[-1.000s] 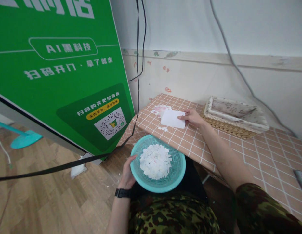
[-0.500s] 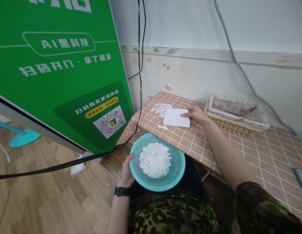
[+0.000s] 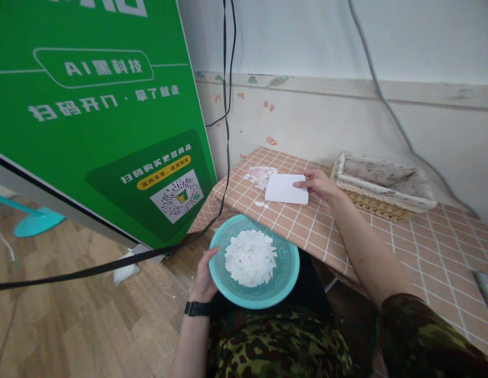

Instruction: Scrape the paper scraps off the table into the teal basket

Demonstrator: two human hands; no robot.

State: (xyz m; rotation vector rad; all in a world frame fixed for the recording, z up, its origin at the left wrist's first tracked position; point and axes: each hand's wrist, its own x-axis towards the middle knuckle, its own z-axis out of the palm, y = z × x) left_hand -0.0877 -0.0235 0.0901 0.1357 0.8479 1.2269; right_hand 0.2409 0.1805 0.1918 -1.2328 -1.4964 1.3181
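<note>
Holding one teal bowl (image 3: 285, 268) at its rim with my left hand (image 3: 204, 275), I keep it over my lap; one heap of white paper scraps (image 3: 249, 257) fills it. My right hand (image 3: 317, 184) pinches one white sheet (image 3: 285, 189) lying on the tiled table (image 3: 405, 247), near one wicker basket (image 3: 381, 186) and one small scrap pile (image 3: 261, 175).

We see a teal plastic basket (image 3: 255, 262), fine-meshed and slightly glossy, heaped with matt white paper scraps (image 3: 250, 257). The sheet (image 3: 286, 189) looks like smooth matt paper. The tablecloth (image 3: 405, 241) shows a smooth tile print; the tray (image 3: 380, 184) is rough woven wicker, cloth-lined.
</note>
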